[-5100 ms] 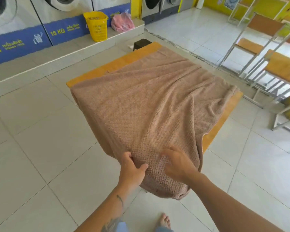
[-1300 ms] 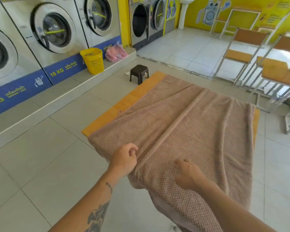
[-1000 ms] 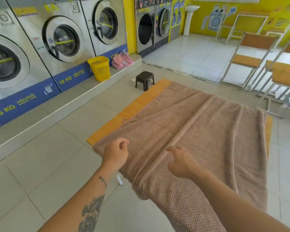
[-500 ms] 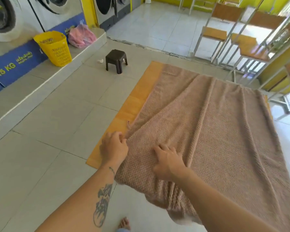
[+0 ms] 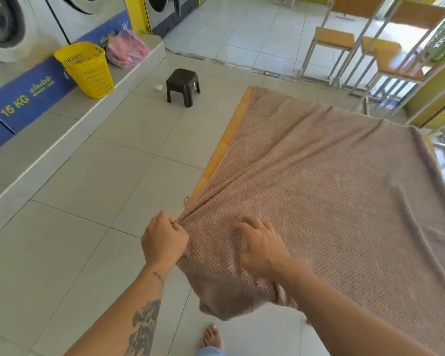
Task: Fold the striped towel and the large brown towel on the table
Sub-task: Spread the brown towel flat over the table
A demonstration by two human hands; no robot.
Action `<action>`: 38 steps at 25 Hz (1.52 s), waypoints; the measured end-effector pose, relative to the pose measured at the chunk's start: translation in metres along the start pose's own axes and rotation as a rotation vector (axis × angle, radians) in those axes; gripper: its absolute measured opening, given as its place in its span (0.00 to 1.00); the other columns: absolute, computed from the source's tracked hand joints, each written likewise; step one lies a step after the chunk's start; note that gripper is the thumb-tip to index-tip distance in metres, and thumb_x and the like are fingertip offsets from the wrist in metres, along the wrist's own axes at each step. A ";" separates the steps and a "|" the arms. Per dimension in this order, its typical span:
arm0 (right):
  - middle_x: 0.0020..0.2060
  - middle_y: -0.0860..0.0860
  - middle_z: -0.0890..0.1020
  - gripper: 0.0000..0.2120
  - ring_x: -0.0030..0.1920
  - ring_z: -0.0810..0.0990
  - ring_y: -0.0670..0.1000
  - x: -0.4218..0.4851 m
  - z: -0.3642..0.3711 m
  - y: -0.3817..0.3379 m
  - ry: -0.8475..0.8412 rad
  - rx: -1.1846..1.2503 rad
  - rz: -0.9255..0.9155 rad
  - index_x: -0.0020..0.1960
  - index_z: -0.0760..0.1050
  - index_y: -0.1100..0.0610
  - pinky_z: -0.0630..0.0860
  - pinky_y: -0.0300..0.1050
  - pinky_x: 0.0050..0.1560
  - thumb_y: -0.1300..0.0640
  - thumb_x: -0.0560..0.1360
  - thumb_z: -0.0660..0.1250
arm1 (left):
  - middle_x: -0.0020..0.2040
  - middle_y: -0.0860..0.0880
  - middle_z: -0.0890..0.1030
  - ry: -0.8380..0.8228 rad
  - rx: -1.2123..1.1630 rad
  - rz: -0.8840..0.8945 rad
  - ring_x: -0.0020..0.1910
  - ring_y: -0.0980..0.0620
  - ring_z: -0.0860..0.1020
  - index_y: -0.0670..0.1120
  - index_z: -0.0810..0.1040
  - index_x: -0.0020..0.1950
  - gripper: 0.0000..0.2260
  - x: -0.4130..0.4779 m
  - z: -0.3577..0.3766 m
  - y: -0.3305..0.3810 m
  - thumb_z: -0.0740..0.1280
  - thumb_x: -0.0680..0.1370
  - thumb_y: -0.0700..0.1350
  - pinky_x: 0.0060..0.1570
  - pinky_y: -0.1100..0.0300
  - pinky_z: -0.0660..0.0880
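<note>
Head camera: left hand [image 5: 165,237] clenched on the near-left edge of the large brown towel [image 5: 332,201] spread over the table [image 5: 224,147], right hand [image 5: 261,249] resting loose-fingered on top, so pull taut, smooth those ridges, then fold.

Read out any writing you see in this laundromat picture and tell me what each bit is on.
"15 KG": yellow, on the blue panel below the washing machine.
Small script beside it on that panel: too blurred to read.
Script on the next blue panel, behind the pink bag: too blurred.
No writing seen on the brown towel, yellow basket or stool.
</note>
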State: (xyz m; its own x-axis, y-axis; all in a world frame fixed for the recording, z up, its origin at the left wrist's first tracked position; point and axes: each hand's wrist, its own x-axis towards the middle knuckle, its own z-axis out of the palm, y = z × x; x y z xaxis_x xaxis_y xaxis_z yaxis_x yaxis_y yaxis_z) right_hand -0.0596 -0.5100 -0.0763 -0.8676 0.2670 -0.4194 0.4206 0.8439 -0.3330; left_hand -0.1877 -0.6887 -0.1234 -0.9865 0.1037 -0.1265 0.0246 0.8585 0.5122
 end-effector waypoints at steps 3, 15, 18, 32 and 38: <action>0.77 0.53 0.54 0.34 0.76 0.51 0.62 -0.006 -0.002 0.013 0.100 -0.032 0.145 0.76 0.57 0.47 0.58 0.65 0.73 0.54 0.71 0.61 | 0.44 0.46 0.77 -0.002 -0.050 -0.076 0.41 0.44 0.73 0.46 0.71 0.46 0.01 -0.003 -0.003 -0.005 0.61 0.77 0.40 0.42 0.50 0.74; 0.79 0.51 0.41 0.35 0.78 0.41 0.62 -0.065 0.014 0.102 0.039 0.010 0.491 0.77 0.41 0.37 0.53 0.72 0.71 0.42 0.75 0.56 | 0.80 0.46 0.52 -0.271 0.272 0.560 0.79 0.45 0.48 0.56 0.57 0.78 0.28 -0.054 0.049 0.050 0.57 0.78 0.57 0.75 0.38 0.44; 0.79 0.49 0.41 0.35 0.78 0.42 0.60 -0.089 0.020 0.115 0.016 -0.006 0.461 0.77 0.40 0.36 0.56 0.71 0.71 0.41 0.76 0.56 | 0.81 0.45 0.46 -0.258 0.343 0.586 0.79 0.44 0.41 0.57 0.55 0.80 0.31 -0.075 0.062 0.041 0.55 0.77 0.60 0.74 0.34 0.40; 0.79 0.50 0.44 0.31 0.78 0.45 0.58 -0.193 0.032 0.248 0.138 -0.017 0.557 0.78 0.41 0.40 0.55 0.71 0.70 0.40 0.78 0.49 | 0.81 0.49 0.38 -0.343 0.418 0.462 0.79 0.46 0.37 0.57 0.45 0.81 0.35 -0.179 0.083 0.079 0.58 0.78 0.61 0.74 0.36 0.38; 0.79 0.50 0.44 0.34 0.77 0.47 0.60 -0.227 0.021 0.274 0.013 0.003 0.568 0.78 0.40 0.41 0.59 0.70 0.69 0.42 0.77 0.52 | 0.81 0.50 0.44 -0.367 0.420 0.342 0.79 0.48 0.42 0.59 0.51 0.79 0.33 -0.203 0.090 0.094 0.60 0.78 0.61 0.74 0.37 0.47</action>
State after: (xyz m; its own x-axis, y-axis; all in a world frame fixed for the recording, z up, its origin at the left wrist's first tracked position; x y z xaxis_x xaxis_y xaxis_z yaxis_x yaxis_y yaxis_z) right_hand 0.2581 -0.3486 -0.0899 -0.5084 0.6843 -0.5228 0.8230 0.5647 -0.0612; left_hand 0.0293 -0.5841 -0.1264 -0.7942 0.5066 -0.3354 0.4616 0.8621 0.2092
